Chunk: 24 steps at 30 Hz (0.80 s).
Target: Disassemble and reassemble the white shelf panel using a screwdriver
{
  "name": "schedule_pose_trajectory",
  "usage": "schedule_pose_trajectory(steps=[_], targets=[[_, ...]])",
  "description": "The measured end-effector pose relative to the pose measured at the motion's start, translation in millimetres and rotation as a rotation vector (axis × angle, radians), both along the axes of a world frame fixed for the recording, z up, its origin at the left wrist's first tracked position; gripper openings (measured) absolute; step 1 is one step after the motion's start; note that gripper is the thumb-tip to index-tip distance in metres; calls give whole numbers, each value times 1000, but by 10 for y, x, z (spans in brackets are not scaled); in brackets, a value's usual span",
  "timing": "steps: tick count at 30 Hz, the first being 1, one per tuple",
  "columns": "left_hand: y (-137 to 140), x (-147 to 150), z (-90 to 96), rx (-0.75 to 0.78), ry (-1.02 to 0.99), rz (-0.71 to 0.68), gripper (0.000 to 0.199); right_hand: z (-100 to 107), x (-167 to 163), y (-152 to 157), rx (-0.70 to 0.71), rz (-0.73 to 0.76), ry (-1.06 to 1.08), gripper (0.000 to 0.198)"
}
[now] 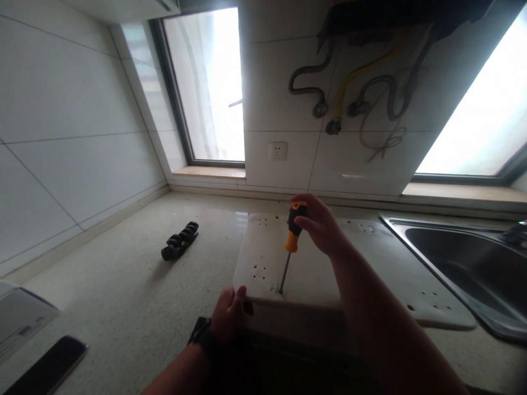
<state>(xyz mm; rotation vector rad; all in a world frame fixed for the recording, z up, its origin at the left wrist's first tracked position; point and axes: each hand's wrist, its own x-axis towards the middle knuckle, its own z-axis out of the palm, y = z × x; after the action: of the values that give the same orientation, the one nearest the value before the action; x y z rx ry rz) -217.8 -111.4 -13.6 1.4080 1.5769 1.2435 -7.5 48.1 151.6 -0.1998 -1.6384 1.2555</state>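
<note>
My right hand (316,220) is wrapped round the orange and black handle of a screwdriver (291,241). The screwdriver stands at a slant, its tip down at the near edge of a white panel (308,269) with several small holes in it. At the panel's near left corner my left hand (230,315) grips the edge, thumb on top and the other fingers partly hidden below. A dark band circles the left wrist. The panel lies on the speckled counter and sticks out over its front. Whether the tip sits in a hole or on a screw, I cannot tell.
Left of the panel, a black spiral-shaped object (180,241) lies on the counter (135,291). A dark phone-like object (47,367) and a white box (24,312) are at the lower left. A metal sink (461,263) borders the right. Hoses (307,82) hang on the tiled wall.
</note>
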Motion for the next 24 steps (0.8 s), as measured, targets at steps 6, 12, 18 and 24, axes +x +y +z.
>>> schedule_pose_trajectory(steps=[6,12,18,24], targets=[[-15,7,20,1,31,8,82,42,49,-65,-42,244,-68,43],[-5,2,13,5,27,4,81,-12,52,32,33,164,-67,50],[4,-3,-22,2,15,0,81,0,39,35,58,-40,-36,52],[-10,8,19,-1,31,15,81,25,79,-47,-15,233,-80,43]])
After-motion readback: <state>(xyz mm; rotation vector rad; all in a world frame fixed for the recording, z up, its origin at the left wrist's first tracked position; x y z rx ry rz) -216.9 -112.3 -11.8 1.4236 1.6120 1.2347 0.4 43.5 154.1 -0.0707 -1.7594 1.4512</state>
